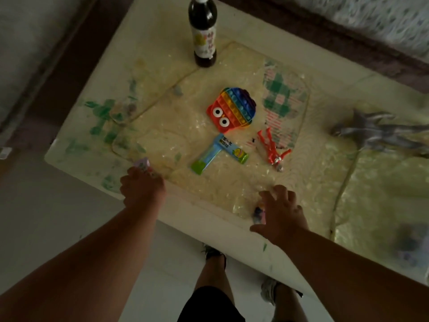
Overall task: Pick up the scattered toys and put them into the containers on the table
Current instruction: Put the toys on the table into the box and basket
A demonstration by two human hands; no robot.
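The table [232, 29] carries a pale, glossy plastic cover, wrinkled and blotched with green, and both hands work along its near edge. No container is clear from the head view, so where the toys must end up cannot be told from here.

Far out past the right hand [282, 212], toward its outer side, lies a grey figure [380, 133], blurred, long and limbed, its length running across the reach. Straight ahead of both hands and beyond all the toys stands a dark glass bottle [204, 31], upright, smooth, with a pale label.

Nearer, ahead and between the two hands, the rainbow bubble pad [232, 109] lies flat: soft-looking, dimpled, round-topped, with two printed eyes. Just this side of it two flat shiny packets [218, 153] form a T, the longer one slanting toward the left hand [142, 189]. The small orange figure [272, 148] lies ahead of the right hand, its long axis pointing roughly away from that hand, so the right is likely the nearer for it.

The left hand is curled knuckles-up over a small pink object [142, 164] at its fingertips; whether it truly grips it cannot be told. The right hand is spread, fingers loosely parted, palm down, with a small bluish-pink toy [259, 213] just beside its thumb and partly under it, seemingly not yet clasped. That toy seems the next grasp, calling only for the fingers to close inward
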